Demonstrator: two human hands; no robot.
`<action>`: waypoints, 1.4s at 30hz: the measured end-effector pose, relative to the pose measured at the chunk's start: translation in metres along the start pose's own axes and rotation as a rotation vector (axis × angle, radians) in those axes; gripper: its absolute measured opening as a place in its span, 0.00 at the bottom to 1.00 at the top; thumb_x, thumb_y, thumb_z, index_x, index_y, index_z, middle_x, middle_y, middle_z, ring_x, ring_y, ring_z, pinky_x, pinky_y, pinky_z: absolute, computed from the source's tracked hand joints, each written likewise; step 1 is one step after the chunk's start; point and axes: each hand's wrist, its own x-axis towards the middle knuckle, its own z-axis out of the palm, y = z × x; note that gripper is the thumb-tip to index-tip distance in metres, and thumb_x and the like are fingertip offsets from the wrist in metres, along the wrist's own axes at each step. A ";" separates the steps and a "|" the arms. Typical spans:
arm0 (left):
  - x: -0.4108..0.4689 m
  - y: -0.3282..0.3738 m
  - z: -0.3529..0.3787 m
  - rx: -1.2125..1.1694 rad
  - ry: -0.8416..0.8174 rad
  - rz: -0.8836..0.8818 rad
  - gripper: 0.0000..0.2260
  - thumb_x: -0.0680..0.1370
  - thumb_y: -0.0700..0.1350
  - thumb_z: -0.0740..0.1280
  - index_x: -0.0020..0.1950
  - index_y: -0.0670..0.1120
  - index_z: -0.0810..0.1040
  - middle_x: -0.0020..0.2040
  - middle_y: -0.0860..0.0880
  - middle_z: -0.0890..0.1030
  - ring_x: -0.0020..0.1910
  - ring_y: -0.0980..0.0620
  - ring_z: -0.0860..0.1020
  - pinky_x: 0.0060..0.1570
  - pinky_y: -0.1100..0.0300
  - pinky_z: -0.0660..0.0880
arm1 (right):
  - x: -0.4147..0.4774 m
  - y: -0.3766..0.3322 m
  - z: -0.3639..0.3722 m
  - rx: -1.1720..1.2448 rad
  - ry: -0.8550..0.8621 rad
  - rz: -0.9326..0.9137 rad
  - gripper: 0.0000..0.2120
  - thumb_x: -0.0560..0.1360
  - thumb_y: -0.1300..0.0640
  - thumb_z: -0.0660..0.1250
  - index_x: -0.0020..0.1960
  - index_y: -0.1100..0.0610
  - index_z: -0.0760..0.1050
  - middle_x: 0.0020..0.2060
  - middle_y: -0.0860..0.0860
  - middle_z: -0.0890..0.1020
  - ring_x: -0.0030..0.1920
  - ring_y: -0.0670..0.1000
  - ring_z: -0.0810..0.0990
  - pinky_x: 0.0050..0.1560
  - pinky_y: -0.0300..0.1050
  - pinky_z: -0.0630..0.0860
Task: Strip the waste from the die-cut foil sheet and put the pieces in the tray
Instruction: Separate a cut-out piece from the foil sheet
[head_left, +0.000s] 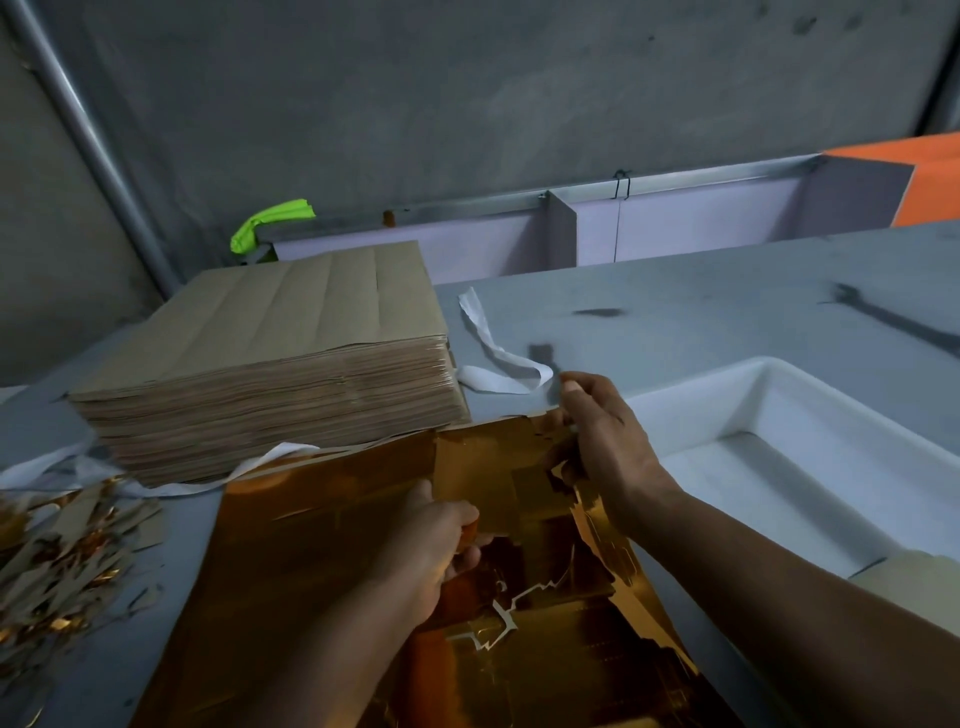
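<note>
The foil (322, 545) lies flat on the grey table (701, 312), low in the middle of the view and close to the person. The left hand (441, 540) sits on the middle of the foil. Its fingers are curled and grip the sheet. The right hand (608, 447) is at the foil's far right edge, and its thumb and fingers pinch the foil there. Just under that hand the edge is torn and jagged.

The foil is shiny and gold-orange, like a mirror. Near the bottom, a thin pale zigzag line shows where it is cut.

A white tray (769, 374) stands just right of the foil, beside the right arm. Its white bottom shows. A pale flat thing (904, 571) lies at its near corner; I cannot tell what it is.

A stack (260, 364) of brown sheets stands behind the foil on the left. A white strip (498, 358) lies beside the stack. A heap of scraps (52, 561), gold and brown, lies at the far left.
</note>
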 end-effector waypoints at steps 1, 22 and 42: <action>0.002 0.001 0.003 0.024 -0.009 0.002 0.25 0.80 0.37 0.64 0.74 0.50 0.62 0.53 0.46 0.74 0.46 0.49 0.81 0.28 0.66 0.73 | 0.001 0.000 0.000 -0.004 0.003 -0.003 0.14 0.83 0.44 0.53 0.65 0.46 0.68 0.47 0.53 0.81 0.36 0.53 0.79 0.34 0.47 0.76; 0.020 0.012 0.050 0.323 0.002 -0.032 0.26 0.78 0.39 0.69 0.73 0.48 0.64 0.67 0.44 0.70 0.57 0.45 0.76 0.32 0.62 0.80 | 0.000 0.000 0.002 -0.116 -0.033 -0.005 0.16 0.83 0.43 0.52 0.67 0.47 0.66 0.43 0.48 0.80 0.31 0.46 0.80 0.32 0.39 0.74; -0.002 0.021 -0.003 0.669 -0.091 0.194 0.11 0.77 0.47 0.70 0.58 0.53 0.76 0.55 0.51 0.79 0.51 0.53 0.79 0.49 0.56 0.81 | -0.021 -0.002 0.007 -0.523 -0.438 -0.138 0.08 0.81 0.45 0.61 0.45 0.45 0.75 0.38 0.47 0.80 0.38 0.44 0.80 0.35 0.38 0.74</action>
